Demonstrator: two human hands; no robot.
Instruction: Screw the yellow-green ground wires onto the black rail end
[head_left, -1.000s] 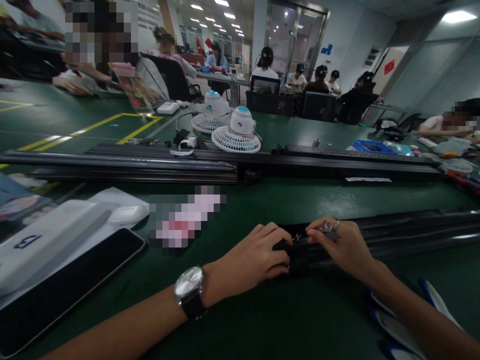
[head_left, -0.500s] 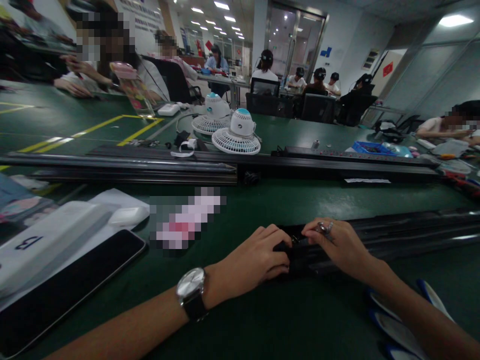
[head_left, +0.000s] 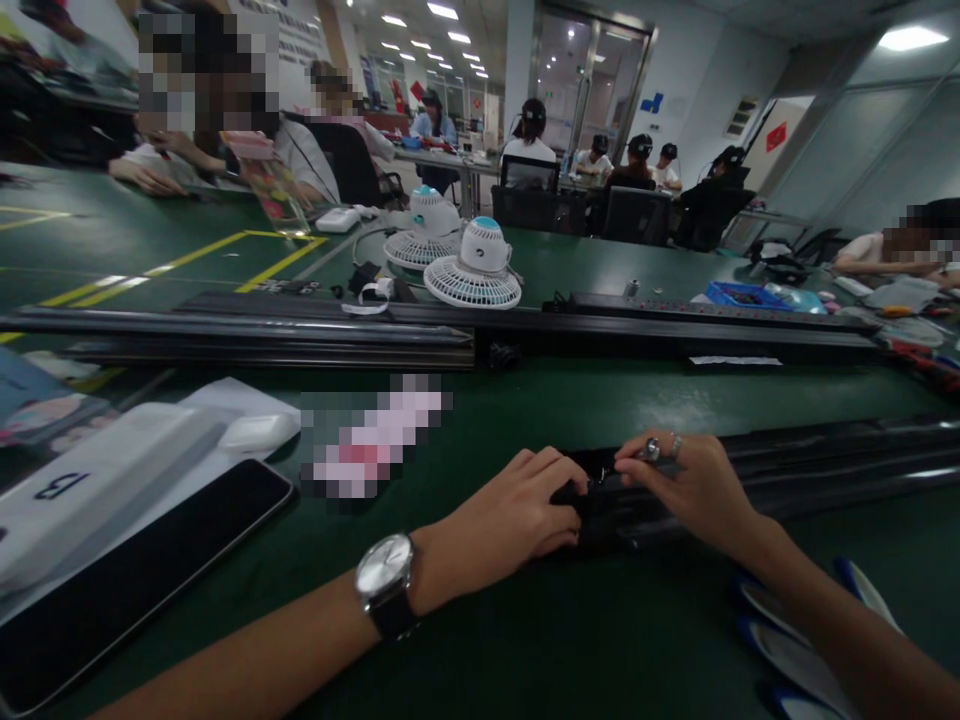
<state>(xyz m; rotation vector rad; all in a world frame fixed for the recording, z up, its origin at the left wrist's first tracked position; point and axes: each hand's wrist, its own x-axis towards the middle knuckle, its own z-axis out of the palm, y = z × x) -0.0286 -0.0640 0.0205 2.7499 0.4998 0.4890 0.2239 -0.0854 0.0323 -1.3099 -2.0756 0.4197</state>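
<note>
A long black bar (head_left: 795, 475), its surface shiny like plastic wrap, lies on the green table and runs off to the right. My left hand (head_left: 506, 515), with a watch on its wrist, is closed around the bar's left end. Over the same end, my right hand (head_left: 697, 490) has thumb and forefinger pinched together; anything between them is too small to make out. A tiny glint shows on the dark end between the two hands. The fingertips of my left hand are partly hidden by the dark end piece.
Left of my hands are a dark phone-like slab (head_left: 150, 585), a white box (head_left: 97, 480) and a pixelated pink item (head_left: 379, 440). Behind stand two white fans (head_left: 472, 270), long black bars (head_left: 675, 335) and a blue tray (head_left: 742, 297). White-and-blue objects (head_left: 795, 660) lie near my right forearm. Several people sit beyond.
My right hand has shifted slightly right and away from my left hand, its fingers still pinched. The left hand stays in place on the bar's end.
</note>
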